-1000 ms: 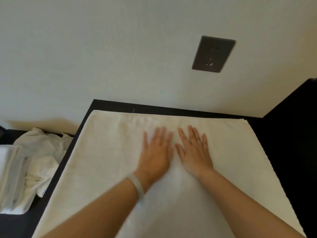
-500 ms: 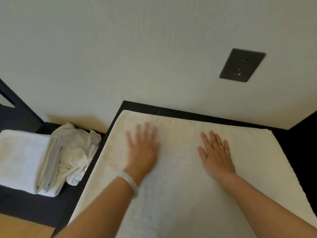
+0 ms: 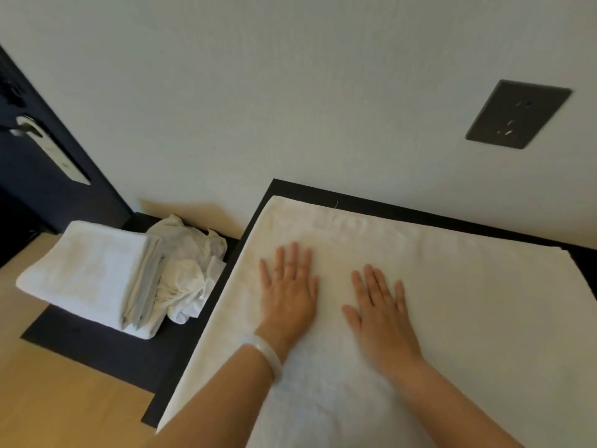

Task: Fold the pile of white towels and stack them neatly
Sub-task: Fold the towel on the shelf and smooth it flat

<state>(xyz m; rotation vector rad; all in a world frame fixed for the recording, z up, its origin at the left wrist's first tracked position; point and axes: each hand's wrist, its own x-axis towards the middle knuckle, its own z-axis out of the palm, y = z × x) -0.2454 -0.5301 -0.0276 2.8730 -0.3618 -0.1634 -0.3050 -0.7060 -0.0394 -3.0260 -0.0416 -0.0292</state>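
White towel (image 3: 468, 302) lay spread flat over the dark desk (image 3: 420, 212), left grip (image 3: 289, 297) and right grip (image 3: 382, 315) pressed on it, fingers straight and spread, crumpled towels (image 3: 190, 273) at nine o'clock beside the desk, folded stack (image 3: 87, 273) touching them farther out, wall socket (image 3: 517, 114) at one o'clock.

The left hand (image 3: 287, 302) and right hand (image 3: 381, 315), nearly touching at the middle of the spread towel (image 3: 468, 302) a second ago, swept apart and have since drawn partly together, both now left of the towel's middle. The view has swung left, bringing the whole folded towel stack (image 3: 87, 273) and a dark door (image 3: 32, 195) with its handle (image 3: 22, 127) into frame.
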